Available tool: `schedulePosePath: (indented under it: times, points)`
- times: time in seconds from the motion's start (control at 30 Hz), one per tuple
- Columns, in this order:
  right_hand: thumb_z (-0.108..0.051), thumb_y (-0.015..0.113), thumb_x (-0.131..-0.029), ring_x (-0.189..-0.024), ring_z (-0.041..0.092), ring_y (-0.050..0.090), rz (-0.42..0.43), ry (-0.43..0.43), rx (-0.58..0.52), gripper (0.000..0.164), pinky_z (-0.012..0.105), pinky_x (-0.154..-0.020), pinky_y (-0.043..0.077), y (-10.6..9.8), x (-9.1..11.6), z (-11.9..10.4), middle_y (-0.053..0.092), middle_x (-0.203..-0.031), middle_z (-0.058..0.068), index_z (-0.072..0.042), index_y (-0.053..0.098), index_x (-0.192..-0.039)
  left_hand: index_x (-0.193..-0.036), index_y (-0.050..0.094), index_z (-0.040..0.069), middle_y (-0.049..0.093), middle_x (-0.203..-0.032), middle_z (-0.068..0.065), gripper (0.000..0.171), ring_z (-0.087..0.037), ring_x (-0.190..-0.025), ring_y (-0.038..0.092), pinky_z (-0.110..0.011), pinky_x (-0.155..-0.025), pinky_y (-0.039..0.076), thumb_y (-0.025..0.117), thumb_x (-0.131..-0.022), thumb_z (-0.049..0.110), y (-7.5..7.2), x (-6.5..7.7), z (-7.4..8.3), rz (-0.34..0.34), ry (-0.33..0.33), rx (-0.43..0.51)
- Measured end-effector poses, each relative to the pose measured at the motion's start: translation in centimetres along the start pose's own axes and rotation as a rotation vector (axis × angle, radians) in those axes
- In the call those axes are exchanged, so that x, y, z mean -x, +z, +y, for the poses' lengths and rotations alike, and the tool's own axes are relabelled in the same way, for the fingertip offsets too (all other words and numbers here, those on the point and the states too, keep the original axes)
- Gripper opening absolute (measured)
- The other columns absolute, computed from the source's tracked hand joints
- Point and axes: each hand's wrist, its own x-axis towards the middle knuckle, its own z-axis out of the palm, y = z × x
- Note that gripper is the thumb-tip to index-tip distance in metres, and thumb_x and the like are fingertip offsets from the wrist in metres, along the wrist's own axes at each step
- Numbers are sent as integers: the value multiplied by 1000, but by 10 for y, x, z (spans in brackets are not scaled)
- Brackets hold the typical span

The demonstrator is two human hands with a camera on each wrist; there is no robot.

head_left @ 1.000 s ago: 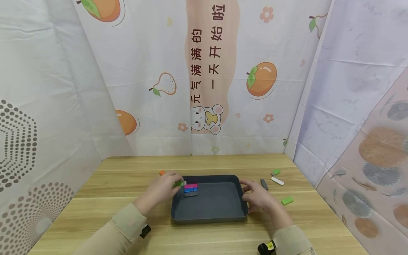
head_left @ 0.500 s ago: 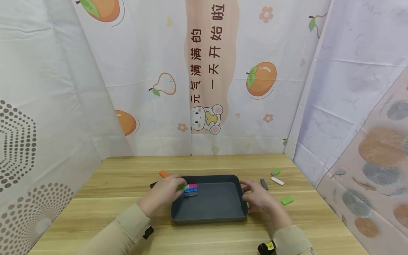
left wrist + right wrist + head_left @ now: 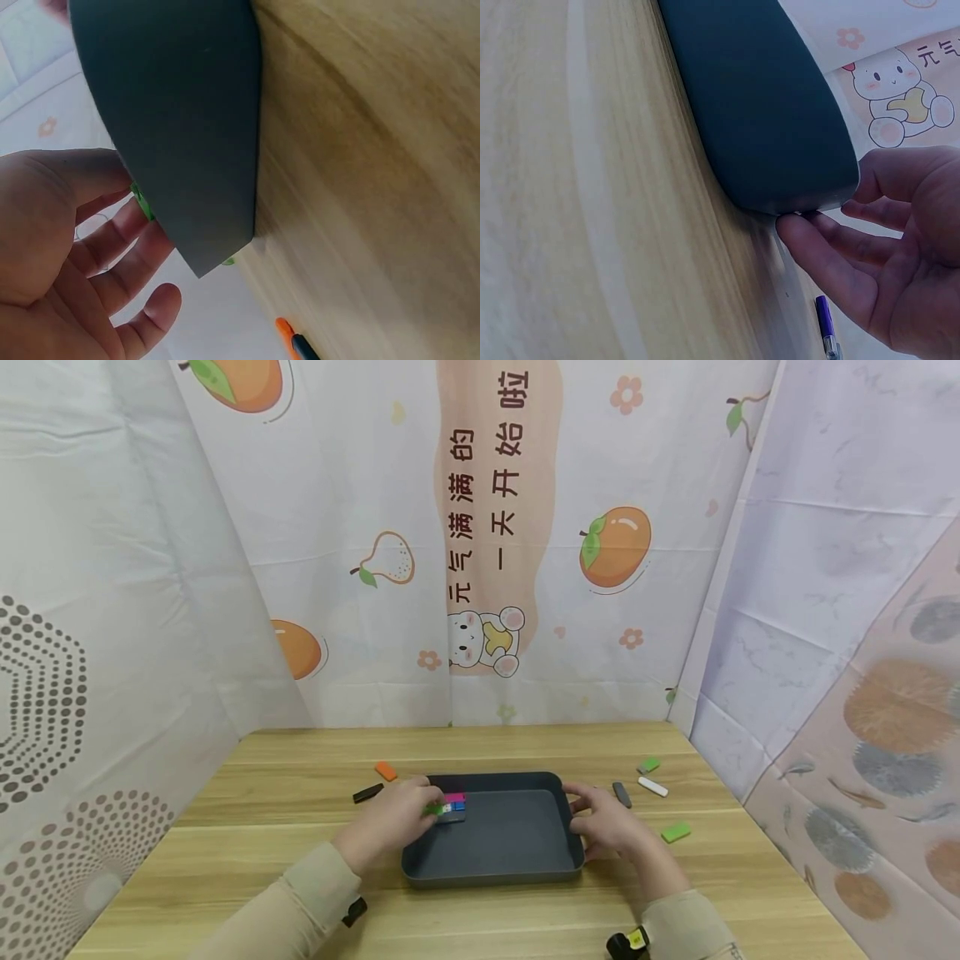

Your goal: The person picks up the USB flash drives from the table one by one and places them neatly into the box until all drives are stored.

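Note:
My left hand (image 3: 397, 814) pinches a green USB stick (image 3: 435, 809) over the left end of a dark grey tray (image 3: 510, 843). Pink (image 3: 455, 797), blue (image 3: 459, 807) and dark grey (image 3: 452, 817) USB sticks lie side by side in the tray's upper left part, partly behind the fingers. In the left wrist view, the tray wall hides most of the held green stick (image 3: 142, 202). My right hand (image 3: 609, 818) holds the tray's right side, with fingers around the rim; in the right wrist view its fingertips touch the wall's corner.
Left of the tray, an orange stick (image 3: 386, 770) and a black one (image 3: 367, 793) lie on the wooden table (image 3: 285, 827). On the right are a dark grey stick (image 3: 622, 794), a white one (image 3: 652, 786), and two green ones (image 3: 648, 766). Patterned cloth (image 3: 337, 635) hangs behind.
With the green stick pinched, my left hand has moved slightly right and toward me, past the pink stick to beside the blue and grey ones. The right hand stays on the tray.

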Motion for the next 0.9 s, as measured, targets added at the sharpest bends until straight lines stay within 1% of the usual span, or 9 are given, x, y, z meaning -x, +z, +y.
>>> schedulePosePath:
  times: [0.2, 0.43, 0.67, 0.8, 0.9]
  points:
    - [7, 59, -83, -75, 32, 69, -3, 2, 1, 74, 50, -58, 60, 0, 0, 0, 51, -129, 28, -4, 40, -154, -102, 76, 14, 61, -89, 5, 15, -8, -73, 55, -25, -64, 51, 80, -88, 15, 3, -1, 0, -26, 17, -28]
    - [7, 59, -84, -74, 32, 69, -2, 3, 0, 74, 50, -57, 60, 0, 0, 0, 51, -129, 28, -4, 40, -154, -105, 76, 14, 62, -92, 3, 17, -7, -72, 55, -24, -63, 51, 80, -89, 17, 4, -2, 5, -73, -23, -38]
    - [6, 60, -84, -73, 32, 69, -4, 0, -8, 74, 50, -57, 60, 0, 0, 0, 51, -130, 28, -5, 39, -155, -107, 77, 13, 64, -93, 1, 19, -5, -62, 48, -22, -57, 47, 80, -88, 17, 5, -2, 11, -74, -24, -66]
    - [7, 59, -84, -75, 32, 69, -5, 1, -9, 74, 50, -58, 60, 0, 1, -1, 50, -131, 29, -5, 39, -155, -109, 77, 12, 63, -93, 0, 21, -6, -60, 47, -22, -54, 45, 80, -88, 17, 7, -3, 13, -86, -32, -66]
    - [7, 59, -84, -75, 32, 69, -2, 5, -10, 74, 50, -58, 60, 0, 1, -1, 50, -131, 29, -4, 39, -155, -106, 77, 13, 61, -91, 1, 20, -6, -60, 48, -22, -53, 45, 81, -87, 17, 9, -4, 14, -88, -27, -69]
